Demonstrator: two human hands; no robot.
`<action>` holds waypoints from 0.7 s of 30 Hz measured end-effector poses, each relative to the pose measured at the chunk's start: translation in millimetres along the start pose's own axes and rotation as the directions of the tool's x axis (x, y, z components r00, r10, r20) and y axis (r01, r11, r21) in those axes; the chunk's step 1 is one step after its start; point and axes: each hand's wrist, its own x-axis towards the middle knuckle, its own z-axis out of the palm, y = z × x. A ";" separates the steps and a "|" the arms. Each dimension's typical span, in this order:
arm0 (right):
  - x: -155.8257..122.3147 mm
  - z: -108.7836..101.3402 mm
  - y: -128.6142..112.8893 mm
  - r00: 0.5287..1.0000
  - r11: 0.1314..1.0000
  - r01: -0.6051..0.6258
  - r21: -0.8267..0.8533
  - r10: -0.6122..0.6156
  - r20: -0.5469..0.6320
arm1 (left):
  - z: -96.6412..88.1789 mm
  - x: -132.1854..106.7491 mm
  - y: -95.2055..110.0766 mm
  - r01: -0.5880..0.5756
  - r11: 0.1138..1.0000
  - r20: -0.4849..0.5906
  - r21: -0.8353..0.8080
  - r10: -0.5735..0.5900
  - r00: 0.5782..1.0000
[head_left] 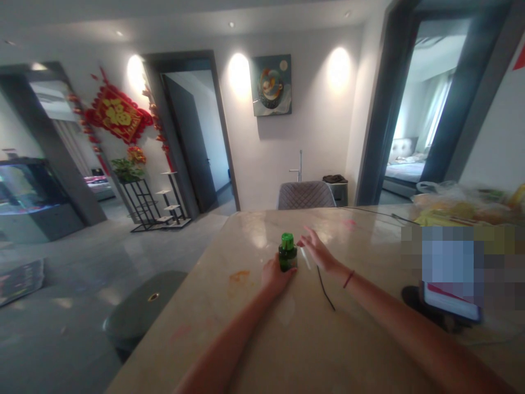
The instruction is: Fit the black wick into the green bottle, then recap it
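Note:
A small dark green bottle with a bright green cap stands upright on the table. My left hand is wrapped round its lower part from the near left side. To the right of the cap, my right hand has its fingers stretched out and apart, with nothing in them; the fingertips are close to the bottle, and I cannot tell whether they touch it. Beneath that hand lies a thin white strip. A thin black cord or stick lies nearer me, its far end by my right hand.
The stone-look table carries a phone on a dark stand at the right, with plastic bags behind it. A black cable runs along the far edge. A quilted chair stands behind, a green stool left.

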 end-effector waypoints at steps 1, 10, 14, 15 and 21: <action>0.3 0.8 3.0 1.000 0.998 -0.008 -0.065 0.007 -0.022 | -0.3 -0.4 0.4 0.004 1.000 0.004 0.012 -0.004 1.000; 2.1 -22.3 42.9 0.989 0.752 -0.111 -0.650 0.145 0.000 | 5.8 -4.7 3.7 -0.146 0.970 0.054 0.196 0.138 0.989; 14.3 -13.4 46.9 0.998 0.976 -0.022 -0.216 0.033 0.050 | 6.6 -3.4 3.8 -0.161 0.971 0.056 0.175 0.154 0.987; 16.6 -10.0 45.1 0.997 0.997 -0.012 -0.071 0.018 0.080 | 6.5 -2.6 3.4 -0.160 0.973 0.054 0.165 0.153 0.987; 16.5 1.1 30.5 0.990 0.960 -0.015 0.278 -0.025 0.141 | 7.8 2.8 0.8 -0.134 0.985 0.021 0.104 0.133 0.991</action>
